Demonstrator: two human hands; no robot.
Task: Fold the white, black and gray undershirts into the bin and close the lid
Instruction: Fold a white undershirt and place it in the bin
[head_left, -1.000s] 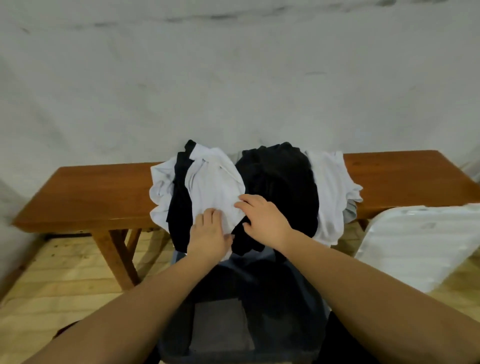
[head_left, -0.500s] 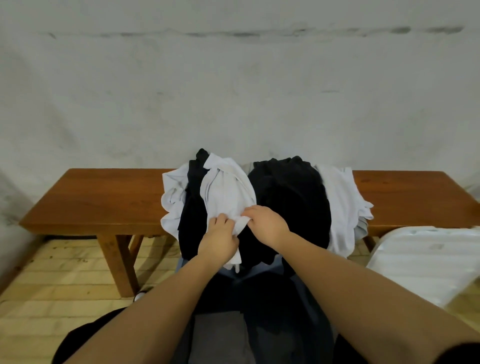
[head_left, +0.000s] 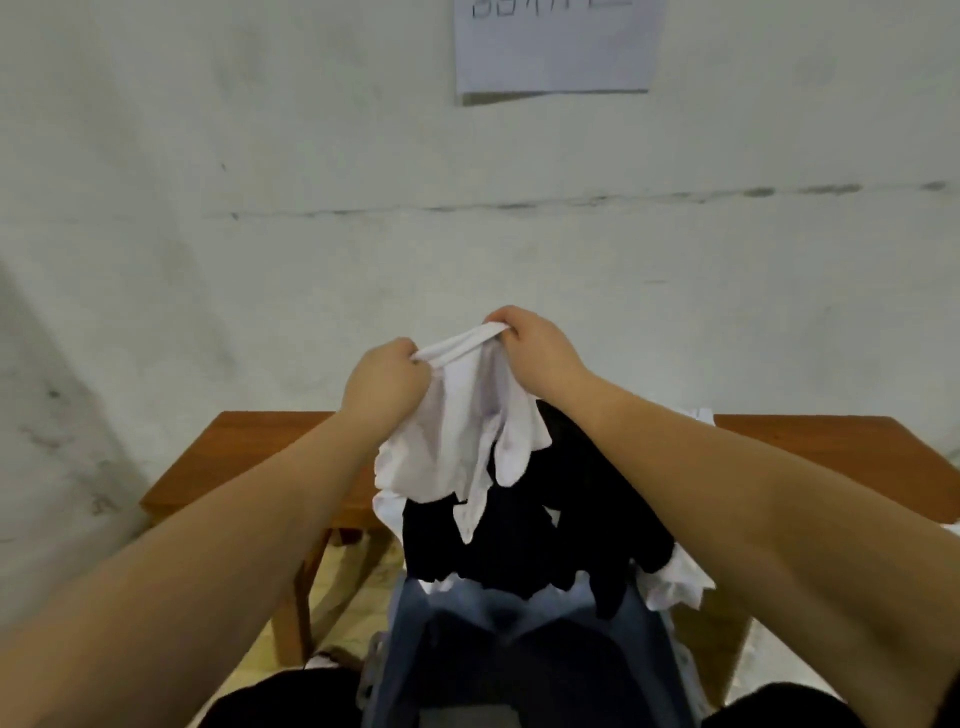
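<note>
A white undershirt (head_left: 457, 447) hangs in the air above the pile, held by its top edge. My left hand (head_left: 384, 384) grips the left end of that edge and my right hand (head_left: 535, 343) grips the right end. Below it lies a heap of black undershirts (head_left: 540, 525) on the wooden bench (head_left: 260, 462), with more white cloth (head_left: 675, 577) showing at the heap's right side. A blue-gray bin (head_left: 410, 613) stands open between my knees, dark inside.
A paper sheet (head_left: 556, 47) is stuck high on the whitewashed wall. The bench's leg (head_left: 301, 603) stands on a pale tiled floor at lower left. My dark-clothed knees frame the bin at the bottom edge.
Both hands closed on the white undershirt and raised it off the pile to chest height. My head tilted up, so the white lid at the right has left the view.
</note>
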